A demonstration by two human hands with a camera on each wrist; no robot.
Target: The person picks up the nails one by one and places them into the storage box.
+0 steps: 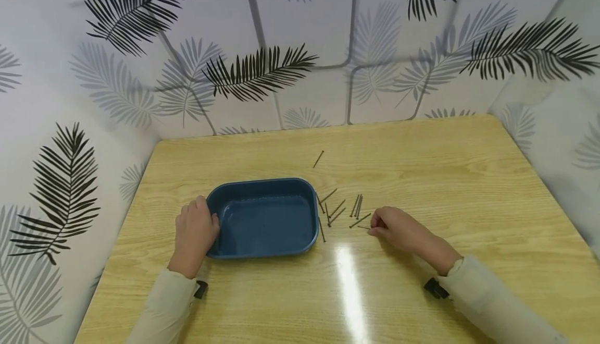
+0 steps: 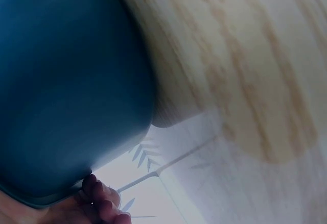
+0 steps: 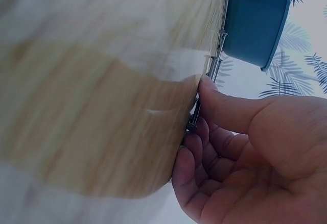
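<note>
A dark blue rectangular tray (image 1: pixel 267 226) sits on the table, and no object shows inside it. My left hand (image 1: pixel 194 232) grips its left end, thumb over the rim and fingers along the outer side. In the left wrist view, fingertips (image 2: pixel 104 203) show at the tray's edge. To the right of the tray, my right hand (image 1: pixel 398 229) is low at the tabletop with curled fingers, pinching a thin nail (image 1: pixel 363 227) that points left toward the others. In the right wrist view, a dark nail head (image 3: pixel 191 127) shows between the thumb and fingers.
Several loose nails (image 1: pixel 336 207) lie scattered between the tray and my right hand, some close against the tray's right end. A single nail (image 1: pixel 319 159) lies farther back. Behind the wood-grain table (image 1: pixel 422 161) stands a wall (image 1: pixel 309 26) with a leaf pattern.
</note>
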